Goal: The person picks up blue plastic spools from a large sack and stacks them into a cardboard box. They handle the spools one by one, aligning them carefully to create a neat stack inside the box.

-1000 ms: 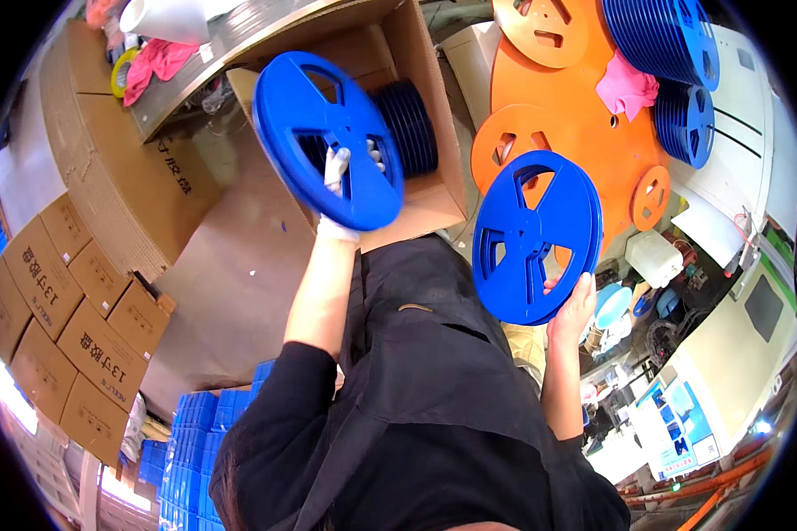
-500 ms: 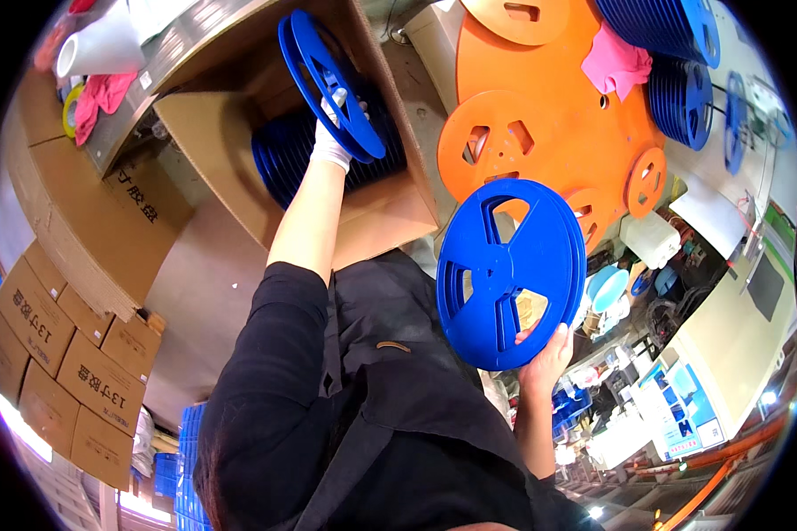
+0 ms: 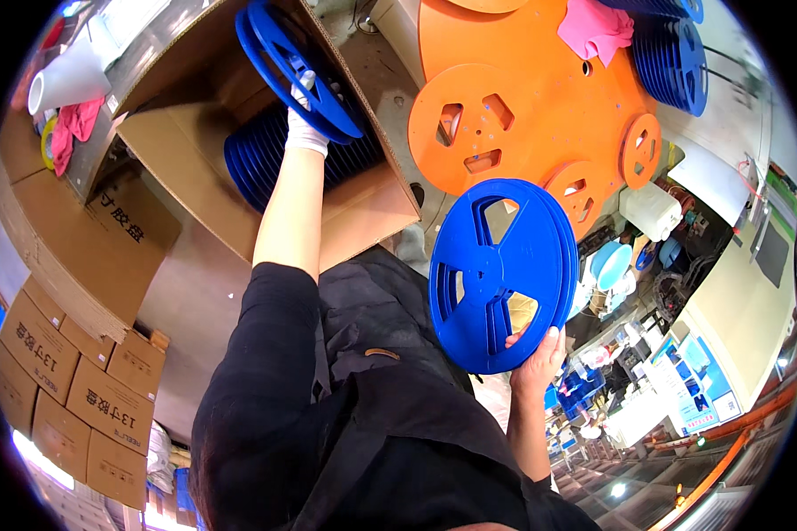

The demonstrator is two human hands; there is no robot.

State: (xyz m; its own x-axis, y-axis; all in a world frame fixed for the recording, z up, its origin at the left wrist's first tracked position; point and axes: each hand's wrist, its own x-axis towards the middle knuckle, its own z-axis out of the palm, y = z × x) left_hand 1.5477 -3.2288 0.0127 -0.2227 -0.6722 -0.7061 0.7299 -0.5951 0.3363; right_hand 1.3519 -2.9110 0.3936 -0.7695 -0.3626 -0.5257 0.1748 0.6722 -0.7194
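My left hand (image 3: 306,124), in a white glove, reaches into an open cardboard box (image 3: 363,221). Its fingers are closed on a blue plastic reel (image 3: 332,115) tilted above the box's contents. Under that reel, a row of blue reels (image 3: 246,164) stands on edge inside the box, partly hidden by my forearm. My bare right hand (image 3: 540,361) grips the lower right rim of other blue reel flanges (image 3: 483,270), held up in front of me with their cut-out face showing. More than one layer shows at the rim; I cannot tell whether it is one reel or several.
Ahead to the right is an orange machine plate (image 3: 531,106) with round orange discs, a pink cloth (image 3: 596,28) and stacked blue reels (image 3: 669,66). Cardboard cartons (image 3: 106,403) are piled at left. A metal table (image 3: 106,133) borders the box; a white container (image 3: 651,211) stands at right.
The whole view has shifted, moving the box and orange plate up and left in the picture. Both hands keep their hold; the right-hand reel has turned slightly, showing more of its layered edge.
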